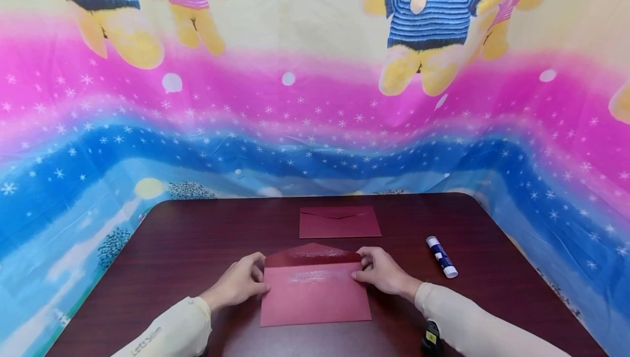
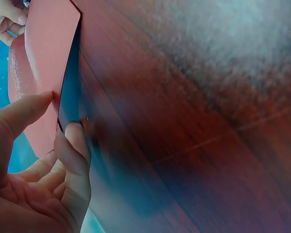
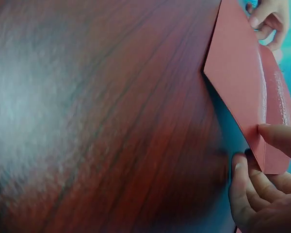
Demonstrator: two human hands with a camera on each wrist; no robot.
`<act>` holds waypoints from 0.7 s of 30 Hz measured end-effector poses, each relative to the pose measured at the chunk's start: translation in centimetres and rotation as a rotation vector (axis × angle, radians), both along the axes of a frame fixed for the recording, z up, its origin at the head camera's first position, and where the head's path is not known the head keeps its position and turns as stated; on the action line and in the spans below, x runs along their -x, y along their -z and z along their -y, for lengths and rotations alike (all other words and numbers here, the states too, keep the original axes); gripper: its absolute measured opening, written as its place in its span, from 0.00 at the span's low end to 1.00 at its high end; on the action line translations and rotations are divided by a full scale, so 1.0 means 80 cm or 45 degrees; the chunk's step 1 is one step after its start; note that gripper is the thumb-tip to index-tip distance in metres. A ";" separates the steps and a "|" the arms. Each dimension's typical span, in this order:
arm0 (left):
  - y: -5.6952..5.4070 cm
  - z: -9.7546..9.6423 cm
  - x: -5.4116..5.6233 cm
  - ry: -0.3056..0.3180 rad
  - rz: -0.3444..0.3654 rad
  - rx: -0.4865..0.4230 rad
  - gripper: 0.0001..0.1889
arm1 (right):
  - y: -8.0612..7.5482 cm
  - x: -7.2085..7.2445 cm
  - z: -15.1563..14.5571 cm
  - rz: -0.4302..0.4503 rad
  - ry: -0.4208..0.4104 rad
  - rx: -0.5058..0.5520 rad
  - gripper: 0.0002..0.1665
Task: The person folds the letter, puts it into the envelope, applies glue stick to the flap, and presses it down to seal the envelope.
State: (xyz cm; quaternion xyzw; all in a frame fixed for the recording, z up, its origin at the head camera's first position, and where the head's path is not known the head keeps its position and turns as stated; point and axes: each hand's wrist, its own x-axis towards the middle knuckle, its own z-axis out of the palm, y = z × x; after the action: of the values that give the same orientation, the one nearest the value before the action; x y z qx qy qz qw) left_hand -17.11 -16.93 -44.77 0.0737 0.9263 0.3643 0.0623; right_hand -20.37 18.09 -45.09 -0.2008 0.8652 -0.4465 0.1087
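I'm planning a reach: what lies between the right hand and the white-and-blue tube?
Bare tabletop lies between the right hand and tube, in the head view.

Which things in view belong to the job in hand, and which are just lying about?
In the job:
open red envelope, held by the left hand and right hand
glue stick, probably, given shiny streaks on the envelope

Likely not involved:
second envelope, closed, untouched
patterned cloth, hanging behind

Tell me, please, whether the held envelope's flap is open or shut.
Open: the flap extends away from the body of the envelope, not folded down over it.
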 end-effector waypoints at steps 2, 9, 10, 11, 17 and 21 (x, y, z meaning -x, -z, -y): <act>0.000 -0.001 0.002 -0.017 0.001 0.035 0.23 | 0.001 0.002 -0.001 -0.041 0.004 -0.047 0.17; -0.001 -0.003 0.006 -0.048 -0.008 0.150 0.25 | 0.002 0.003 0.000 -0.101 0.048 -0.158 0.15; -0.001 -0.003 0.007 -0.049 -0.011 0.164 0.25 | 0.002 0.003 0.000 -0.106 0.051 -0.168 0.14; -0.001 -0.003 0.007 -0.049 -0.016 0.181 0.25 | 0.002 0.003 0.000 -0.110 0.053 -0.177 0.14; -0.002 -0.003 0.007 -0.059 -0.054 0.286 0.24 | 0.004 0.002 0.001 -0.112 0.094 -0.233 0.19; -0.004 -0.004 0.006 -0.062 -0.060 0.308 0.22 | 0.003 0.000 0.002 -0.115 0.140 -0.277 0.22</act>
State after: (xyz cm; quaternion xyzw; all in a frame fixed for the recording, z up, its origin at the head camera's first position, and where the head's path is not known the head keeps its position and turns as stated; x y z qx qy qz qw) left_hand -17.57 -16.59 -44.43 0.0517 0.9662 0.2493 0.0402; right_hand -20.39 17.91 -45.36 -0.1598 0.9223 -0.3457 0.0661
